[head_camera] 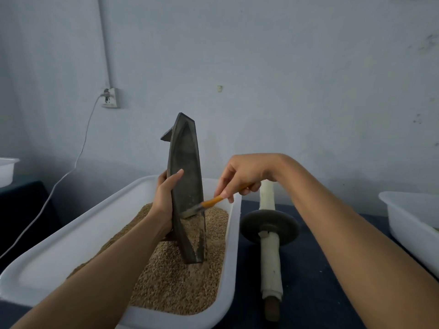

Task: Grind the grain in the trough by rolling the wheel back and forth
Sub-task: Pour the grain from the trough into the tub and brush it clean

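1. The dark boat-shaped trough (pixel 185 176) stands nearly upright, its lower tip in the grain (pixel 175 276) that fills a white plastic tub (pixel 71 236); its hollow faces the person.
2. The left hand (pixel 164 200) grips the trough's left edge about midway up, thumb laid across the hollow side, fingers wrapped behind (fingertips not visible).
3. The right hand (pixel 240 176) pinches the orange handle of a small brush (pixel 204 206) between thumb and fingers. The bristles touch the inner face of the trough, low down, just above the grain.
4. A few grains cling inside the trough's lower end.
5. The wheel (pixel 269 227), a dark disc on a long axle wrapped in white cloth, lies on the dark table (pixel 308 281) just right of the tub; neither hand touches it.
6. A second white tub (pixel 408 219) sits at the right edge, a third (pixel 7 169) at the far left.
7. On the wall (pixel 285 79), a socket (pixel 110 98) with a white cable (pixel 78 157) plugged in (the cable trails down to the left).
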### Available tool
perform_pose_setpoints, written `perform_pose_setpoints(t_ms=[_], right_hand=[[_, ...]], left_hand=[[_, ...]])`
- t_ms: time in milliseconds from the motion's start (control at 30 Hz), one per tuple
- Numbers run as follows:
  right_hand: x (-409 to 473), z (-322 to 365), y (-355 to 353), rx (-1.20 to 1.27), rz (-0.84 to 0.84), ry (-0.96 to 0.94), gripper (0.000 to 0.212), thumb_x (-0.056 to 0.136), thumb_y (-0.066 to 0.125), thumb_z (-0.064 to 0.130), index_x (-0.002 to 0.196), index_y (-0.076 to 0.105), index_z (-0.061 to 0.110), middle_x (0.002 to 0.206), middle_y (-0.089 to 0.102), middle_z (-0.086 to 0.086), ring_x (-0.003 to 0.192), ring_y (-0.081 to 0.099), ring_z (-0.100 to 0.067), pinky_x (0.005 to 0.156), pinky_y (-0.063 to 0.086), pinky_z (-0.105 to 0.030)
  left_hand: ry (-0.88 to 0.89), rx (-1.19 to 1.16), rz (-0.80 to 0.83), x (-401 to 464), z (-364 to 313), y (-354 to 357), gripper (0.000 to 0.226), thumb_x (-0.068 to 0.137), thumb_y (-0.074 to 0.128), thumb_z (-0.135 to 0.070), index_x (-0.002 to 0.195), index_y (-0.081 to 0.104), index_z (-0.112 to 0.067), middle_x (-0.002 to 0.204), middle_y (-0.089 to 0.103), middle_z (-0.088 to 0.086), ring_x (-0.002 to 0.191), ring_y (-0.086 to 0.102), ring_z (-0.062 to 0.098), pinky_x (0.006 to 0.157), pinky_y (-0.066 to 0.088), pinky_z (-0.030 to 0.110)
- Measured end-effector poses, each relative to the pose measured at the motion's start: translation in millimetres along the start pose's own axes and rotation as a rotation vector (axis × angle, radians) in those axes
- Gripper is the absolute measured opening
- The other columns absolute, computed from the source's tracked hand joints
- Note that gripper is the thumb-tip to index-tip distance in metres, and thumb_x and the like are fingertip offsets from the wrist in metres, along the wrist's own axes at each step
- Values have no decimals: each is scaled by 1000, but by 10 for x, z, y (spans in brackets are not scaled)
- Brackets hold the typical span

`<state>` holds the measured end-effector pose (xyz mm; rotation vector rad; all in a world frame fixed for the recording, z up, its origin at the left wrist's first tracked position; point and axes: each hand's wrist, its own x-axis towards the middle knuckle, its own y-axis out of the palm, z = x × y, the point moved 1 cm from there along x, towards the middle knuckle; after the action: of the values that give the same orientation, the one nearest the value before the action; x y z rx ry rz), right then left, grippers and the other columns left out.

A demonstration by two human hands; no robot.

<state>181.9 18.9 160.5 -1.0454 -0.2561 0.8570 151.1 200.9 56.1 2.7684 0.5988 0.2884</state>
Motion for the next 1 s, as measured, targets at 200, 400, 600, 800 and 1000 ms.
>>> perform_pose_setpoints(t_ms=[200,400,600,800,1000], right_hand=[[159,-9,125,-27,-351,-112,21,92,63,12,110,70,7,81,67,-6,54,47,-10,49,40,-19],[84,-58,216,-13,-86,-38,20,91,63,9,110,71,7,76,65,-3,45,43,-4,41,33,-15],[-142,-49,5,20,-44,-33,18,90,65,11,106,73,9,71,67,1,45,44,-4,39,30,-13],[33,24,233,-26,-224,-155,20,92,62,12,110,70,8,79,67,-3,50,46,-6,44,36,-14],[-169,-40,157,-6,70,-56,18,91,63,10,107,71,9,77,66,-3,46,45,-5,41,31,-13]], left_hand=[[20,47,34,-21,-15,16,50,86,60,-41,131,45,-24,107,64,10,87,65,24,57,50,29],[38,22,38,-11,-3,21,50,86,62,-37,131,45,-24,114,63,6,96,64,25,64,52,33],[60,0,24,-11,-31,13,49,86,62,-35,131,45,-24,112,62,5,95,63,24,60,51,30],[106,17,8,-15,-64,20,48,86,60,-35,131,44,-26,113,60,4,99,59,26,71,50,36],[103,-17,-1,-24,-82,-6,45,89,58,-31,131,43,-23,106,60,6,90,60,26,63,50,34]])
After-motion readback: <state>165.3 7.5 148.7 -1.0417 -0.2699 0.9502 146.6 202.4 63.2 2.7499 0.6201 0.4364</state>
